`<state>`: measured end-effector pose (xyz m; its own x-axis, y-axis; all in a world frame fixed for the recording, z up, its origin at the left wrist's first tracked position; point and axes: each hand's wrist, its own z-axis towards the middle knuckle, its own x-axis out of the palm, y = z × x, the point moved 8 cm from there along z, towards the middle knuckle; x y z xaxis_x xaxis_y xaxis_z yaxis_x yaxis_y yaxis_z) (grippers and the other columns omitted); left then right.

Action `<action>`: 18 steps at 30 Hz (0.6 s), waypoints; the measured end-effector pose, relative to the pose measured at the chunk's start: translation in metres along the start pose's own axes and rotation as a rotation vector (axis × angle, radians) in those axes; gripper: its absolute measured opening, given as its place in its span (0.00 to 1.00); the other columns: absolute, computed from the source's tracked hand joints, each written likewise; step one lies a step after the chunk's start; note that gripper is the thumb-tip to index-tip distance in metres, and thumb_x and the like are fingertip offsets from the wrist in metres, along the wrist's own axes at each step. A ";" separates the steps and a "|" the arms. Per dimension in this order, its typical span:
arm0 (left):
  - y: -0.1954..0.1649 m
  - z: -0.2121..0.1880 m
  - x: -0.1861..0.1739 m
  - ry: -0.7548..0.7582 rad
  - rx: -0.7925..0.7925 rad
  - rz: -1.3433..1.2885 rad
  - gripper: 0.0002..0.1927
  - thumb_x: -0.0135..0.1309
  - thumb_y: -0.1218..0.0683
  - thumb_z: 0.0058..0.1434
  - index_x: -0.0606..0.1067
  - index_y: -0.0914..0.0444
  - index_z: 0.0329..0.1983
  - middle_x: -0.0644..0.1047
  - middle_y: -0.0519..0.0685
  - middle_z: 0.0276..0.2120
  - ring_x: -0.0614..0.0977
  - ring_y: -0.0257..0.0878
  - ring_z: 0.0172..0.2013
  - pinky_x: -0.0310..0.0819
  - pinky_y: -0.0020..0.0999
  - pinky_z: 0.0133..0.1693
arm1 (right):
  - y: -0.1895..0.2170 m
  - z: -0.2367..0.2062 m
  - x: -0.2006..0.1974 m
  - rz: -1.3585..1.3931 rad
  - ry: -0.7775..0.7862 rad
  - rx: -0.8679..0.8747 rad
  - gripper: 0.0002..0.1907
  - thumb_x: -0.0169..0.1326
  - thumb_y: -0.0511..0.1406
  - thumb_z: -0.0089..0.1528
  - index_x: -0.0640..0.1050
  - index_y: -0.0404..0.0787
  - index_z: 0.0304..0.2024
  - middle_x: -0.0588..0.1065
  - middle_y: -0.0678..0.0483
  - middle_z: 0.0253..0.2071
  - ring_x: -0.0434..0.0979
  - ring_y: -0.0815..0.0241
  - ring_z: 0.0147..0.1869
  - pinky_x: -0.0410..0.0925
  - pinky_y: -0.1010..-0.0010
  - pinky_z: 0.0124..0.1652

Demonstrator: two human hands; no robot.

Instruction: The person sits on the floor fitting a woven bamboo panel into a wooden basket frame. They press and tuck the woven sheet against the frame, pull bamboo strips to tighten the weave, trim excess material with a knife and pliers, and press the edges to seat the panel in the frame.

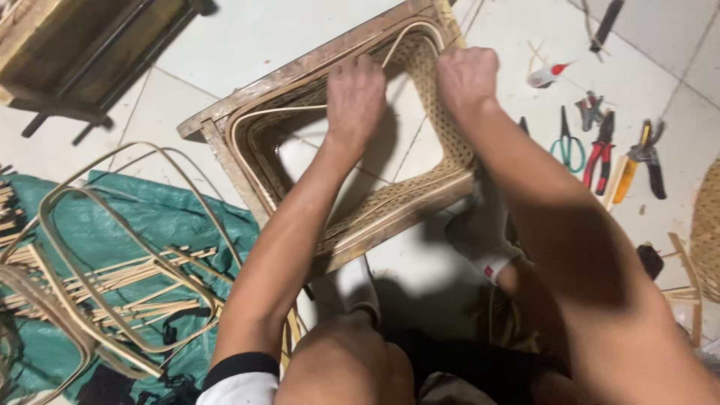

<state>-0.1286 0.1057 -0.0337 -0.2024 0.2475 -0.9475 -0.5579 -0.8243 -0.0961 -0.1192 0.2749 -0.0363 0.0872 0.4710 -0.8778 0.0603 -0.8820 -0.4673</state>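
Scanning from the far left of the wooden frame (330, 142): a green sheet (135, 225) lies on the floor, carrying loose loops of cane strips (112, 292). The frame itself stands tilted on the floor tiles (247, 37), its rim lined with woven cane webbing (442, 127).

Left hand (355, 97): fingers curled down over the frame's far rail, closed on a pale cane strip (405, 37) that curves along the inner edge. Right hand (466, 77): just right of it, at the frame's far corner, fist clenched; what sits inside that grip cannot be told, though it presses at the webbing edge.

Right of the frame: scissors (568, 146), red pliers (600, 154), yellow-handled pliers (637, 161), all well apart from the hands.

Risk, as judged: the strip could kink or spring out of its groove if bent too sharply at the corner; the tilted frame could slip on smooth tile under downward pressure.
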 end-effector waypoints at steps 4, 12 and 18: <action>0.012 0.001 0.012 -0.027 0.013 0.028 0.05 0.55 0.61 0.61 0.80 0.65 0.37 0.79 0.58 0.42 0.79 0.49 0.46 0.73 0.45 0.42 | 0.010 0.009 -0.001 -0.116 0.253 -0.014 0.10 0.56 0.42 0.64 0.82 0.47 0.32 0.76 0.63 0.21 0.77 0.70 0.26 0.61 0.69 0.21; 0.043 -0.018 -0.002 -0.078 0.081 -0.112 0.30 0.47 0.36 0.75 0.78 0.63 0.29 0.70 0.67 0.65 0.66 0.63 0.66 0.50 0.67 0.65 | -0.056 0.022 -0.073 0.148 0.036 0.056 0.23 0.57 0.53 0.66 0.83 0.42 0.29 0.80 0.46 0.27 0.80 0.50 0.30 0.70 0.54 0.32; 0.037 -0.022 -0.038 -0.248 0.103 -0.205 0.26 0.51 0.40 0.80 0.79 0.64 0.35 0.68 0.64 0.67 0.64 0.62 0.68 0.48 0.66 0.70 | -0.156 -0.017 -0.091 0.745 -0.225 0.026 0.23 0.66 0.48 0.66 0.83 0.33 0.40 0.81 0.41 0.38 0.83 0.54 0.37 0.74 0.60 0.38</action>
<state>-0.1241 0.0550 -0.0079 -0.2598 0.5298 -0.8073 -0.6835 -0.6915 -0.2339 -0.1193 0.3701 0.1188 -0.1086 -0.2577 -0.9601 0.0417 -0.9661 0.2546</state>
